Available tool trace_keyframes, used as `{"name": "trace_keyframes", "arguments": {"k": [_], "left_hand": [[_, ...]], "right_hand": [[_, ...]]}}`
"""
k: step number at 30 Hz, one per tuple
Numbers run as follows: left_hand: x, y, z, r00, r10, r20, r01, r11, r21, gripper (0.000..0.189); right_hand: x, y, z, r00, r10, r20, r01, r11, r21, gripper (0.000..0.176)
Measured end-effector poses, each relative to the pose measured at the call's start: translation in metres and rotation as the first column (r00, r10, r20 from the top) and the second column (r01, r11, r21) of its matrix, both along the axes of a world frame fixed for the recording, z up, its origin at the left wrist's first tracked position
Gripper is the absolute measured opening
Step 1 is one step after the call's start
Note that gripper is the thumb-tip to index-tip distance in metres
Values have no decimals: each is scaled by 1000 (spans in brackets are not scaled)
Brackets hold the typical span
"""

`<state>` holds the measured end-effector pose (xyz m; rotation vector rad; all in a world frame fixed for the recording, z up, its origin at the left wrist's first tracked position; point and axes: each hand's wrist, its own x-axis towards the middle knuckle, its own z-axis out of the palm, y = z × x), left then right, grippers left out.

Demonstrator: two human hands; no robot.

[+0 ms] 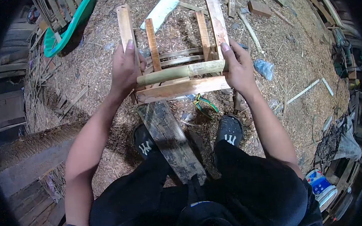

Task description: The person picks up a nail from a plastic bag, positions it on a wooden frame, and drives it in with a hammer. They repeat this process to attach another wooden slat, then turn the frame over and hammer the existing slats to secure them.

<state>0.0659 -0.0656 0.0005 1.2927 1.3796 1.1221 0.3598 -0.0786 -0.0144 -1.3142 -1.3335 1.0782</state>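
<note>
Left hand [124,71], right hand [240,68] grip opposite ends of wooden frame [182,72], probably for balance; pliers [209,105] on floor [298,60], likely for easy reach.

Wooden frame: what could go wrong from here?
1. The wooden frame is held at its two sides by the left hand and right hand; if one slipped, it could tilt or drop.
2. Pliers lie on the littered ground near the right shoe, so a shifted foot might land on them.
3. Both hands are bare on the wood, so splinters are possible.
</note>
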Motion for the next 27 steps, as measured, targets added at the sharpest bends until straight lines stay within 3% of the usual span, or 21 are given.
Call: {"name": "trace_keyframes", "arguments": {"k": [3,9,11,15,17,19,21,26,27], "left_hand": [[-3,0,-1,998,-48,-29,48,999,13,42],[-6,25,-5,1000,19,20,-17,998,-60,38],[-5,40,1,999,29,-24,-31,994,-107,39],[-7,58,-2,998,26,-60,-32,994,-103,41],[-11,59,-7,996,14,-85,-21,996,-87,41],[-13,57,-10,994,6,-107,-14,997,-74,41],[-11,53,-12,998,34,-50,-37,998,-50,41],[-11,44,-7,993,38,-108,-42,998,-35,42],[-11,45,-6,993,43,-108,-48,998,-41,43]], "right_hand": [[-4,-1,3,1000,-6,-2,6,1000,-8,40],[-3,25,-9,995,-97,30,98,995,-35,40],[-6,38,12,996,-13,-93,1,991,-135,42],[-5,62,0,998,-26,-52,22,996,-84,39],[-3,61,0,996,-5,-90,-11,984,-176,38],[-4,59,-2,999,-7,33,8,999,-34,39],[-6,53,1,1000,-7,17,8,998,-57,38],[-8,56,0,997,-59,-42,53,989,-137,37],[-10,50,12,997,-46,57,52,992,-113,37]]}}
